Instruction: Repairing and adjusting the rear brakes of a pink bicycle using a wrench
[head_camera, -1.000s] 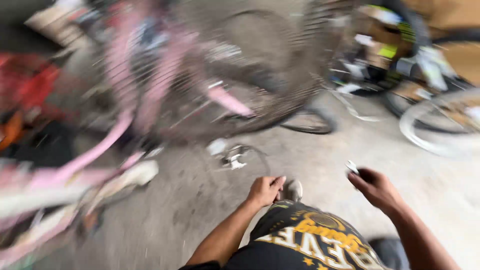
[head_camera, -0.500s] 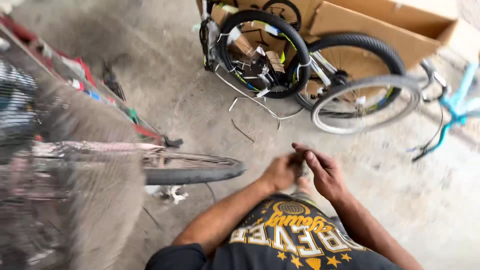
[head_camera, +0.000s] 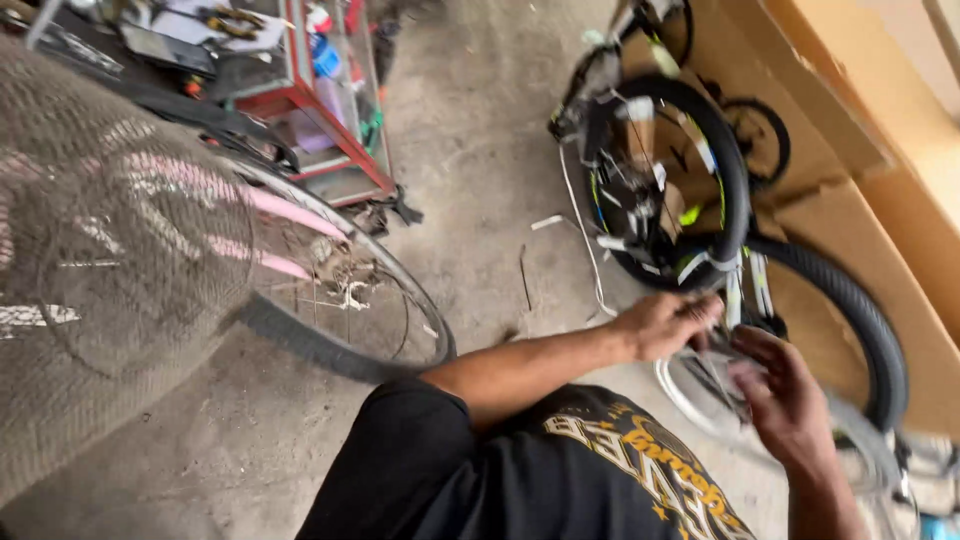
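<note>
Here we bring both hands together over the bicycle wheels at the right side of the floor. Our left hand (head_camera: 665, 322) curls its fingers inward as if pinching something small, but blur hides whatever sits between them, so we cannot tell what it holds or whether it holds anything. Our right hand (head_camera: 785, 400) hovers just beside it with the fingers loosely bent and the palm turned toward the left hand; its grip is also too smeared to read. Directly under the hands lies a pale wheel rim (head_camera: 700, 400), partly covered by them. Just beyond stands a black-tyred wheel (head_camera: 730, 170) with spokes and green and white bits on the frame, and a second black tyre (head_camera: 860, 320) curves out to the right, near flat brown cardboard (head_camera: 800, 120). On the concrete floor (head_camera: 480, 160) lie thin loose wires (head_camera: 585, 250). To our left sits another bicycle wheel (head_camera: 400, 300) with a pink frame (head_camera: 290, 215), a round wire mesh guard (head_camera: 110, 280) in front of it, and a red shelf rack (head_camera: 340, 130) further back.
</note>
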